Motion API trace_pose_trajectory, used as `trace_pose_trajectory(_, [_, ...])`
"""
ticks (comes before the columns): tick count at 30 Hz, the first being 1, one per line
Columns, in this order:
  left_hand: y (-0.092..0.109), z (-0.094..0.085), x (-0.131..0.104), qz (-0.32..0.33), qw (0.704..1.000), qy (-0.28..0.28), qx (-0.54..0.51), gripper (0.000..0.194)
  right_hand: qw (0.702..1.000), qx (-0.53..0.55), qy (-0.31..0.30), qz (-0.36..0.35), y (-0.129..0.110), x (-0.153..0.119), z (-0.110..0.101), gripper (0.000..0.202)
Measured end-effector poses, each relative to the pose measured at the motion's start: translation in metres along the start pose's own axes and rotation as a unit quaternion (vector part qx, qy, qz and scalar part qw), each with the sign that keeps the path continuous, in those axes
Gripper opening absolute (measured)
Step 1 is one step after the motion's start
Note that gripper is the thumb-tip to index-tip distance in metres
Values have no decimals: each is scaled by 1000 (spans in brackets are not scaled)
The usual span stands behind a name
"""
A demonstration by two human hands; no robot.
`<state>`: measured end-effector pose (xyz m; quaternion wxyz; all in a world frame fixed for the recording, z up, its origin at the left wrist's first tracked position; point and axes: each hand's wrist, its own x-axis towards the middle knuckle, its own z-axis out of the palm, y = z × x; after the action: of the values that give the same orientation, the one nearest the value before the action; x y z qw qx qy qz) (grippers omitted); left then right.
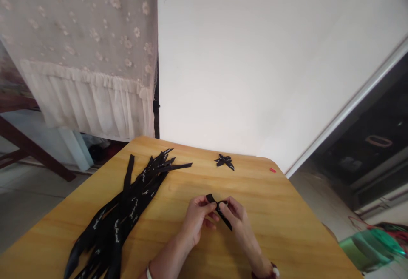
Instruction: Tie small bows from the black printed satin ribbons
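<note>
A short black ribbon (227,220), looped and crossed at its middle, is pinched between both hands above the wooden table. My left hand (200,217) grips its left loop between thumb and fingers. On the other side my right hand (235,215) is closed on the crossing, and one tail hangs below it. Left of the hands lies a long heap of black ribbon strips (134,204) with white script lettering. Farther back rests a tied black ribbon bow (225,161).
The wooden table (280,228) stands against a white wall panel (255,66). Near its back right corner is a small red item (273,170). A lace curtain (95,49) hangs at the left. On the floor at the right sits a green translucent object (366,247).
</note>
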<state>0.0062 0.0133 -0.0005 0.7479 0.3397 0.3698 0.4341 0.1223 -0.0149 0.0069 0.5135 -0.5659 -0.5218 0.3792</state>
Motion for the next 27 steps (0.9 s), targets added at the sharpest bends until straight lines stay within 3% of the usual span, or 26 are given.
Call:
trace_pose_trajectory(3, [0,0,0,-4,1000,-13,8,26,1000,2,-12,0,-4,-1,1,23])
trace_pose_trajectory(7, [1,1,-1,-14,999,-29,5,30,1000,-4,24,-12,-3,0,-1,23])
trace_pose_trajectory(18, [0,0,0,-17,999,-27,30,22,1000,12,16,0,-4,2,-3,19])
trace_pose_trajectory(24, [8,-4,1,33,997,71,1,28,995,-51,82,-23,2,5,-10,20])
trace_pose_trajectory(27, [9,-5,1,36,997,72,-1,28,993,-82,81,-33,5,5,-10,18])
